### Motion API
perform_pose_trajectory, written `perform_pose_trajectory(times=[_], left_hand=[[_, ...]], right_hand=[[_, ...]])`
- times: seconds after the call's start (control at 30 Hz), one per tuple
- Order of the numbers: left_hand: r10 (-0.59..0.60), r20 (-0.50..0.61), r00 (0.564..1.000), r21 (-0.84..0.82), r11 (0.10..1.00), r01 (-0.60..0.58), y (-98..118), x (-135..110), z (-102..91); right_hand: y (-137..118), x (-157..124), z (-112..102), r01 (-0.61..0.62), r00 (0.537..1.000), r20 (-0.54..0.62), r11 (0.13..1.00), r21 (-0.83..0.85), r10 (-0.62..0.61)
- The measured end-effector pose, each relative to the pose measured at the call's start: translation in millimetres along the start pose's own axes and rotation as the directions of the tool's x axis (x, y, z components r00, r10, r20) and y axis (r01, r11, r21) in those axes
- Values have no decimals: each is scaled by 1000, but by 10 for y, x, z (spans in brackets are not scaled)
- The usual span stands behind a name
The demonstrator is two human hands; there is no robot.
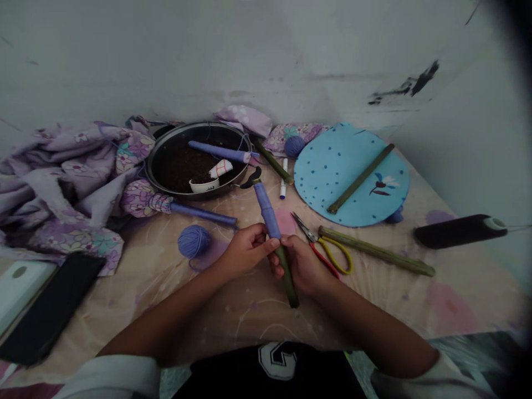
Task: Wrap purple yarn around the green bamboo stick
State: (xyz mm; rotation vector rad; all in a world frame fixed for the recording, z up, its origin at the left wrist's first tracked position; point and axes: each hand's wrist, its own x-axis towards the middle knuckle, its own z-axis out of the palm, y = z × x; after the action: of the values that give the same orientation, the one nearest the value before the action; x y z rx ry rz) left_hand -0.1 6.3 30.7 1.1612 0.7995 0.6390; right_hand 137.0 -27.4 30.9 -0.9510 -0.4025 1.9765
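Note:
Both hands grip a green stick (pixel 291 288) over the near middle of the table. Its upper part is wrapped in purple yarn (pixel 269 213), while the lower part is bare. My left hand (pixel 251 249) closes on it from the left, thumb at the lower edge of the wrapping. From the right, my right hand (pixel 302 263) holds it at the same height, fingertips close to the left thumb. A ball of purple yarn (pixel 193 241) lies left of my left hand. Red-and-yellow-handled scissors (pixel 320 241) rest just right of the stick.
Behind stands a pan (pixel 152 180) of dark soil, with a yarn-wrapped stick (pixel 216 151) and a small cup (pixel 203 187). Bare sticks (pixel 378 252) lie right, one across a blue round mat (pixel 320 166). Floral cloth (pixel 75 160), a phone (pixel 52 307) and a marker (pixel 284 178) lie around.

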Motion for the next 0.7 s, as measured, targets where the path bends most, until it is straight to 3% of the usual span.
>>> perform_pose_trajectory(times=[0.13, 0.23, 0.5, 0.7], left_hand=[[9, 155, 988, -152, 988, 15, 2, 4, -21], [19, 148, 989, -143, 990, 2, 5, 16, -41], [15, 40, 999, -88, 996, -12, -3, 29, -33], [49, 134, 990, -130, 991, -32, 16, 5, -53]], right_hand=[[-18, -11, -6, -74, 997, 35, 995, 68, 72], [-14, 0, -20, -96, 995, 38, 994, 60, 94], [19, 31, -18, 34, 999, 9, 999, -26, -34], [-5, 8, -61, -145, 986, 92, 987, 69, 139]])
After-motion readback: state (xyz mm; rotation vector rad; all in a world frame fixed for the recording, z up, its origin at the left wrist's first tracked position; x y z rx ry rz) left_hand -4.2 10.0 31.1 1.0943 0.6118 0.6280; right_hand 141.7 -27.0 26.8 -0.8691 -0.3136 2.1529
